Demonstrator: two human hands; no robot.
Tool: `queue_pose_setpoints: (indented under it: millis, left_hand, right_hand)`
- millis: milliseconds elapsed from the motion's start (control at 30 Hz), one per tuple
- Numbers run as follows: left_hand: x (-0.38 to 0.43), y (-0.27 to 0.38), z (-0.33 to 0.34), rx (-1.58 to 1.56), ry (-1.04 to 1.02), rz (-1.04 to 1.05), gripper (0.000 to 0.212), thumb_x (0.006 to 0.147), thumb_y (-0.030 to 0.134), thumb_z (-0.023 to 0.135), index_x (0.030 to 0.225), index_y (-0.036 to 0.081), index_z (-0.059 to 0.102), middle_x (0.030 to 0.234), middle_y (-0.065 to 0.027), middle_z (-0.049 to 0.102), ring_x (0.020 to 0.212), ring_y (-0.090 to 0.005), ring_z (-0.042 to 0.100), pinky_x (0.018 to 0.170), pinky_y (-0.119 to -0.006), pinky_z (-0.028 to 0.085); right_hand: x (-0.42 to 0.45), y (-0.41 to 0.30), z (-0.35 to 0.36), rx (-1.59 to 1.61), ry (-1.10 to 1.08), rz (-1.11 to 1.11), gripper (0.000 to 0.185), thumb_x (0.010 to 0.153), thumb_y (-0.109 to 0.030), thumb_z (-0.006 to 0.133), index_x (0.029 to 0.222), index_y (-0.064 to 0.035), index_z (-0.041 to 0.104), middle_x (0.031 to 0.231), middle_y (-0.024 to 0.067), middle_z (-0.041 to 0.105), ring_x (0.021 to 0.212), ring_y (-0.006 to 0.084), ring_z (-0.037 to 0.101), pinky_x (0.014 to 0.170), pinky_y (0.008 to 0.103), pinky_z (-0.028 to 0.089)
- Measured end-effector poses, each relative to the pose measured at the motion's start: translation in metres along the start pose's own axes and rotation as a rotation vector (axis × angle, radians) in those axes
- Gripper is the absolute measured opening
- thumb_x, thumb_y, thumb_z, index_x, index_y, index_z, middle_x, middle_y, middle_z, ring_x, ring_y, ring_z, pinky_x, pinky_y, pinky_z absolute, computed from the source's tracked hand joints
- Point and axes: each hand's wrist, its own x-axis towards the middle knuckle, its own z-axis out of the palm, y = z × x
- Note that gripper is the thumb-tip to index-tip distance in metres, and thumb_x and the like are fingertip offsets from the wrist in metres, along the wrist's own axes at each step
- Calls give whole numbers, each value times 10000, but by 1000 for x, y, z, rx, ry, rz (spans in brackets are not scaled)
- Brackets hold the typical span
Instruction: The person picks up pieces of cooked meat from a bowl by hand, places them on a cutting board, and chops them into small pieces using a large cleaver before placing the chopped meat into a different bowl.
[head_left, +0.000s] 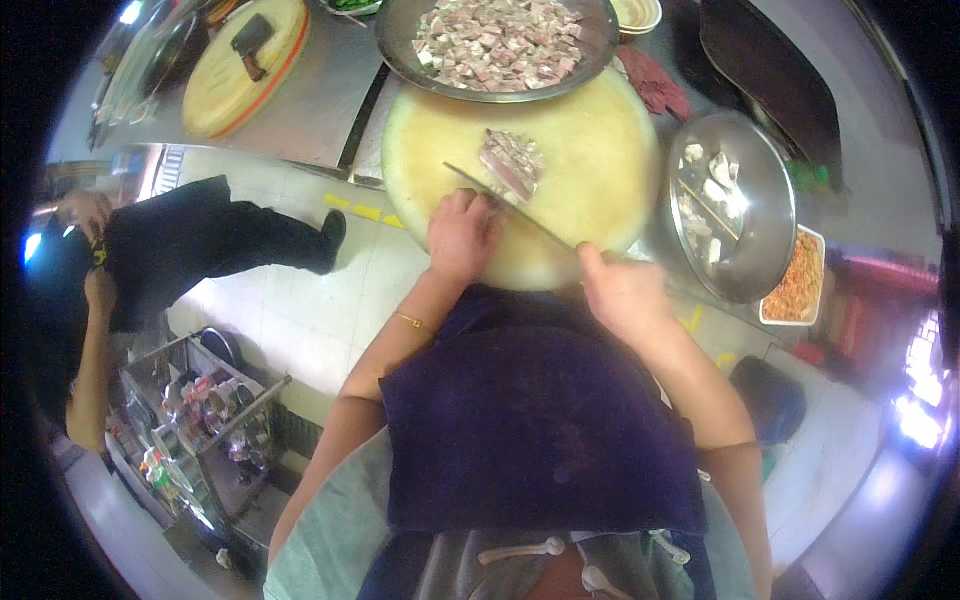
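Note:
My right hand (622, 289) grips the handle end of a knife (517, 210), whose blade is seen nearly edge-on, slanting across a round chopping board (607, 157). Curled on the near side of that blade is my left hand (465, 236); its fingertips are partly hidden, and I cannot tell whether they hold anything. Just beyond the blade lies a small pile of cut pale-pink meat (514, 161), with a longer strip along its near side. A wide metal bowl (502, 96), heaped with diced meat (499, 45), stands at the board's far edge.
Right of the board are a steel bowl (772, 217) holding white chunks and a thin stick, a tray of orange food (799, 281) and a dark-red cloth (652, 79). Another board (217, 97) with a cleaver (253, 41) is far left. A person (172, 247) stands left, near a metal rack (202, 442).

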Motion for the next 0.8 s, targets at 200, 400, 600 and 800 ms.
queue_pose_setpoints:
  millis: [200,400,600,800]
  left_hand:
    - [-4,-11,18,50,198,187,318,792,122,668,1069,-22,605,974,-164,615,867,-304,601,759,-428,506]
    - [3,-1,4,-20,37,82,357,801,154,665,1120,4,606,1016,-158,625,889,-308,608,775,-431,505]
    - [0,-4,-6,85,-179,-44,357,809,196,671,1115,21,615,1040,-144,625,925,-296,607,810,-429,502]
    - [-8,-6,8,-4,45,8,310,807,187,671,1075,37,629,1004,-130,622,908,-281,609,794,-419,505]
  right_hand:
    - [8,-4,-3,-56,-16,-22,111,840,-109,521,938,-58,505,610,120,602,543,322,628,458,458,475]
    - [63,-5,43,89,-48,-31,159,854,-132,506,968,-22,501,651,161,631,598,358,648,508,488,500]
    - [87,-3,33,136,-69,34,170,876,-138,497,1000,-21,506,680,139,662,649,331,672,541,458,526]
    - [22,-17,-2,77,-122,19,105,877,-136,517,943,-56,498,615,143,617,537,368,621,499,489,484]
